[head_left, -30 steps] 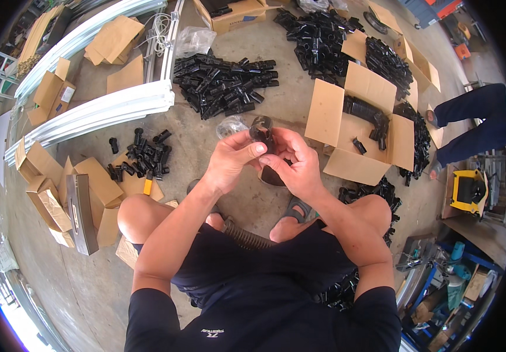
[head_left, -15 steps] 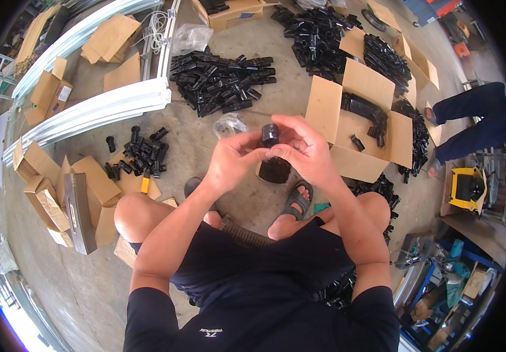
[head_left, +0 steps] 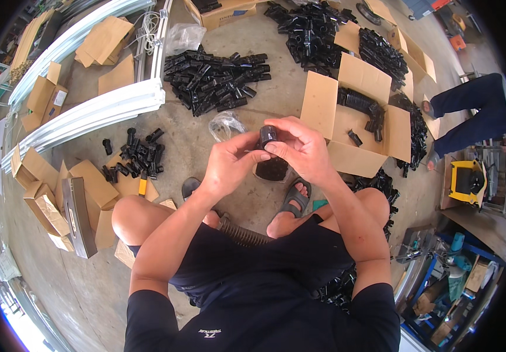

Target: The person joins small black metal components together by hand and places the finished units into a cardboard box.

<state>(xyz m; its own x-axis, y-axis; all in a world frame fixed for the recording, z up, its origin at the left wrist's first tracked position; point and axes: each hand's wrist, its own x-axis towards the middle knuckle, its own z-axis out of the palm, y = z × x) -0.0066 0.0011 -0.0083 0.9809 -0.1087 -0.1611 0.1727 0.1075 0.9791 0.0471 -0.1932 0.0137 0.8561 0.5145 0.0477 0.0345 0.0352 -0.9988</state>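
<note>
Black fitting (head_left: 268,134) pinched by fingers (head_left: 255,157) of left hand (head_left: 226,165) and right hand (head_left: 310,154); probably light, stiff, slick; best held round sides.

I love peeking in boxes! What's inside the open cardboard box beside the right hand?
The open box holds a row of black parts along its far and right sides, and one loose black part on its bottom. Anything under that row is covered.

Long white rails (head_left: 97,115) lie at left, a pale coiled cable (head_left: 149,34) near them; at right, another person's dark trousers (head_left: 476,105) show above a yellow-and-black object (head_left: 466,180).
</note>
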